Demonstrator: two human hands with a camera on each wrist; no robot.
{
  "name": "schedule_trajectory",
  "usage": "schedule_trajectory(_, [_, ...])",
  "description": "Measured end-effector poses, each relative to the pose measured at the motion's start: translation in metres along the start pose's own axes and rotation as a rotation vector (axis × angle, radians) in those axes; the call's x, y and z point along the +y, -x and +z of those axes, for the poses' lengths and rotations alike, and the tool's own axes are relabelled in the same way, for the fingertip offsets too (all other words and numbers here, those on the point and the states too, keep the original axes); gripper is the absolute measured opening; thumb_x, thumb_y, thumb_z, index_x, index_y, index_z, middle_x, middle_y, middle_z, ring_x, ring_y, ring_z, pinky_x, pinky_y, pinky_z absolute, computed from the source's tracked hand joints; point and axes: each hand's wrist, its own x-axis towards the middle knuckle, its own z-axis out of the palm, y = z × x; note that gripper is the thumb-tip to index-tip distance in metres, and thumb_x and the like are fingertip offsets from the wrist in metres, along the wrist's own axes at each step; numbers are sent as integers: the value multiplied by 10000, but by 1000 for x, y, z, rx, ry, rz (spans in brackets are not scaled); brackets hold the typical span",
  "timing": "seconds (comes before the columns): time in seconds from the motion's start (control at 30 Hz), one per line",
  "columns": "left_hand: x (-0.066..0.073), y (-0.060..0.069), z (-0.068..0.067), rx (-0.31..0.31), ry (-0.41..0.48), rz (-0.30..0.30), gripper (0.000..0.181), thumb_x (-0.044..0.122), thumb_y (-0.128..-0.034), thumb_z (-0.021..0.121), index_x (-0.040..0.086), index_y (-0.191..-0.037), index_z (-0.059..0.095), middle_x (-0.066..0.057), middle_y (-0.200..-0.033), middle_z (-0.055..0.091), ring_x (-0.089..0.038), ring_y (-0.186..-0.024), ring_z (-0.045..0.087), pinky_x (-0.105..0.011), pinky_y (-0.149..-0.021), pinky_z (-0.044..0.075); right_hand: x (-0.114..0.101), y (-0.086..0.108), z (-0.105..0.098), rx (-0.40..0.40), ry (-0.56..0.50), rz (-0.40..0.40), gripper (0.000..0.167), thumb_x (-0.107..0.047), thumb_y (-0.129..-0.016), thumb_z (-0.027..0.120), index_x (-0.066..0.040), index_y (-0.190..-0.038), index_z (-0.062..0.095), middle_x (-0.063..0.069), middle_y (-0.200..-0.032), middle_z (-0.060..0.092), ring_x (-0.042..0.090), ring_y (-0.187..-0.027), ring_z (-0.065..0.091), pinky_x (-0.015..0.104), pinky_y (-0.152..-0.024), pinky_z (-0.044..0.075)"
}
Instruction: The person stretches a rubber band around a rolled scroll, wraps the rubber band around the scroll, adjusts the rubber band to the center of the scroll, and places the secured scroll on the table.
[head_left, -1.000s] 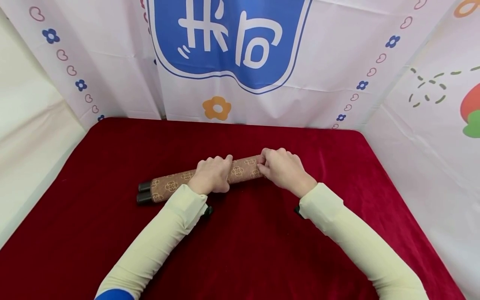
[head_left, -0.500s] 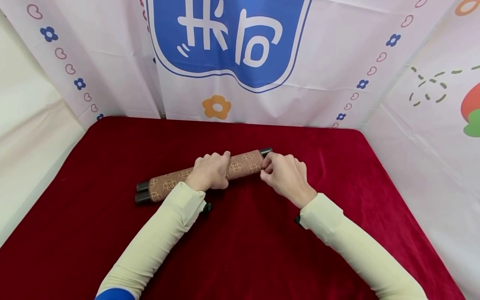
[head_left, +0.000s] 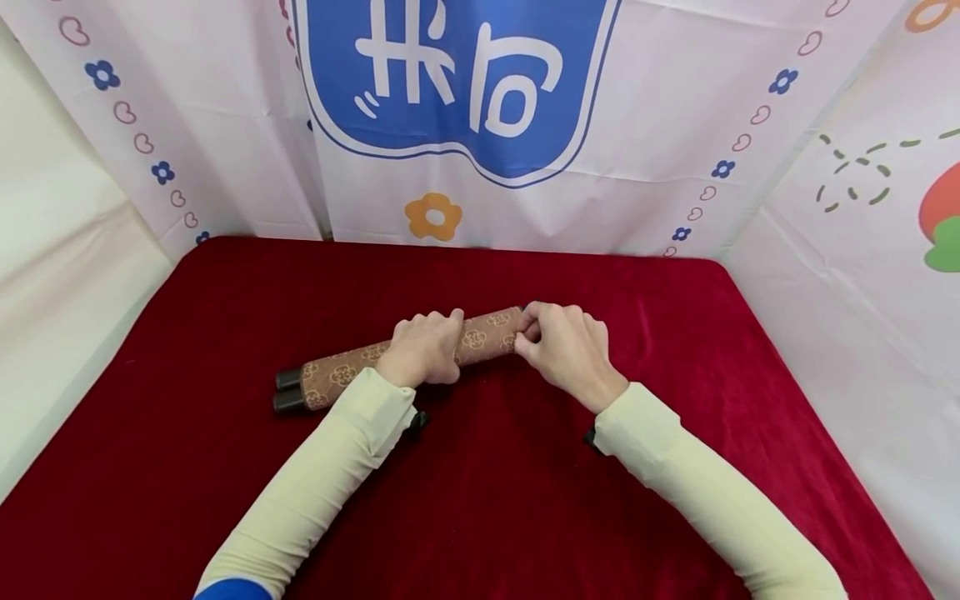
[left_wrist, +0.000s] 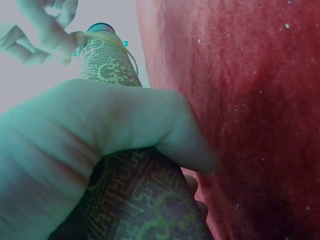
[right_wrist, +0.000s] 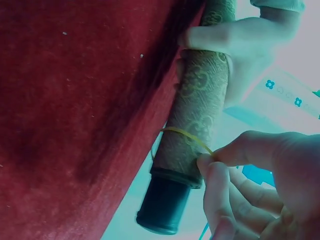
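A rolled scroll [head_left: 487,337] in brown fabric with gold flower patterns lies slantwise above the red cloth, two black knobs [head_left: 289,402] showing at its left end. My left hand [head_left: 423,348] grips it around the middle, thumb across the roll. At the other end, my right hand [head_left: 567,348] pinches a thin yellow rubber band [right_wrist: 186,134] between thumb and fingertips. In the right wrist view the band passes around the scroll near the black end knob [right_wrist: 162,206], pulled out to one side. Fingers mostly cover that end in the head view.
Red velvet cloth [head_left: 480,500] covers the table. White printed curtains [head_left: 645,200] enclose its back and sides, with a blue sign [head_left: 457,100] on the rear one.
My right hand has turned slightly and shifted a little at the scroll's right end. A black knob there came into sight half a second ago and is mostly hidden now. The left hand keeps its grip.
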Motion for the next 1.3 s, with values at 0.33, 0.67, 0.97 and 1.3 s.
schedule_trajectory(0.33, [6,1,7,6,-5,6,633,194,-861,743,100,-1449,528,-113,-1059,701,-353,-929,692,-496,-746,546,-3,-18,-1,-19,0,13,79,-232,-913,727,-231,-970,782,-92,-883,794,157,-656,671,334,-537,480])
schedule_trajectory(0.67, [13,0,10,10,-24,25,544,211,-854,764,103,-1350,569,-100,-1006,693,-354,-914,700,-490,-711,554,-5,-28,2,-32,-1,18,86,-242,-918,732,-231,-990,779,-96,-933,803,176,-824,748,402,-667,555])
schedule_trajectory(0.97, [5,-1,6,-14,-24,-20,565,233,-863,754,102,-1380,565,-104,-1037,699,-361,-938,699,-499,-751,553,-9,-8,-1,-45,-13,-18,95,-242,-921,732,-235,-1001,783,-121,-875,789,113,-625,644,315,-533,475])
schedule_trajectory(1.3, [-2,-5,0,-4,-8,-33,623,248,-835,783,182,-1388,503,-86,-996,688,-345,-882,683,-484,-699,543,4,9,4,-56,-13,56,107,-304,-900,761,-263,-998,779,-171,-863,792,129,-742,712,351,-592,503])
